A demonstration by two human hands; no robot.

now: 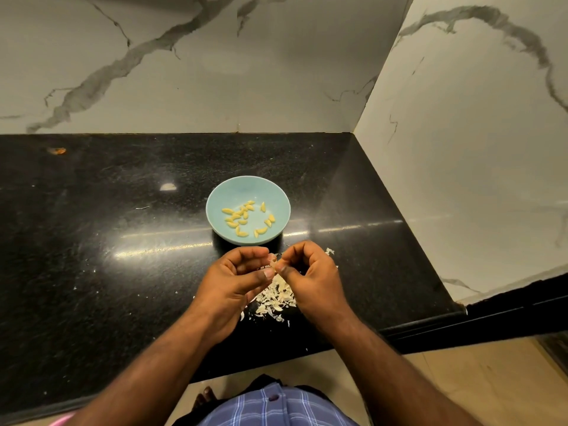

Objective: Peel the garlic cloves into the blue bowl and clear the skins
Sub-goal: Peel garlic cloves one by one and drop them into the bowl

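Both hands work just above the skin pile [276, 295], so scraps fall there: left hand [238, 279] and right hand [310, 272] pinch a garlic clove [273, 260]. The blue bowl [247, 192] sits close behind on the tabletop [107, 226], holding peeled cloves [242, 216].

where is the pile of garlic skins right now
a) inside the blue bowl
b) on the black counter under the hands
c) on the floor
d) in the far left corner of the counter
b: the skins lie on the black counter below the hands, nearer the person than the blue bowl, which holds only peeled cloves.
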